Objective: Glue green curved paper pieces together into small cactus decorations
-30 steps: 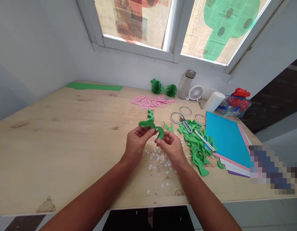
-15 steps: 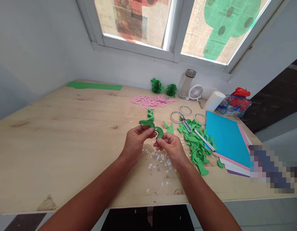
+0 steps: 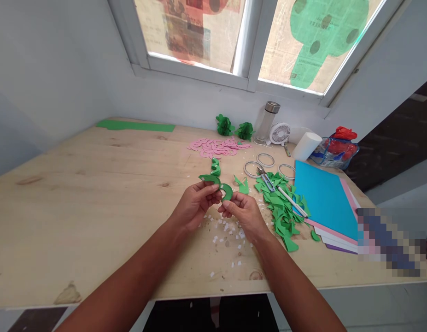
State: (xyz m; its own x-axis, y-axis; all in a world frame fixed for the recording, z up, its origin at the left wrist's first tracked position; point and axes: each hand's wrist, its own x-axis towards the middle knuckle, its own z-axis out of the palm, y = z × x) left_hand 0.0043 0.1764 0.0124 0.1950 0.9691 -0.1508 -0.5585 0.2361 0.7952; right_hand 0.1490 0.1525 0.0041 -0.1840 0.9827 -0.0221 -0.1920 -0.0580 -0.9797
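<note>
Curved green paper cut-outs (image 3: 227, 192) are held between my two hands over the table. My left hand (image 3: 198, 201) pinches them where the pieces meet, with one part (image 3: 209, 178) standing out above its fingers. The thumb and fingers of my right hand (image 3: 241, 210) grip the lower end of the ring-like curve. A small white patch shows on the paper near the left fingertips. Just beyond lies a stack of curled green pieces (image 3: 215, 167). Small white paper bits (image 3: 227, 227) are scattered below my hands.
Green scraps (image 3: 284, 212) lie to the right, with thread snips (image 3: 266, 179) and a white pen (image 3: 292, 202) on them. Tape rolls (image 3: 252, 169), pink cut-outs (image 3: 216, 147), a bottle (image 3: 267, 122), a fan (image 3: 279, 133) and coloured sheets (image 3: 324, 198) sit farther off.
The curved piece between my hands has turned and now shows a rounder, more closed ring. My right hand has shifted slightly left. The view has moved a little.
</note>
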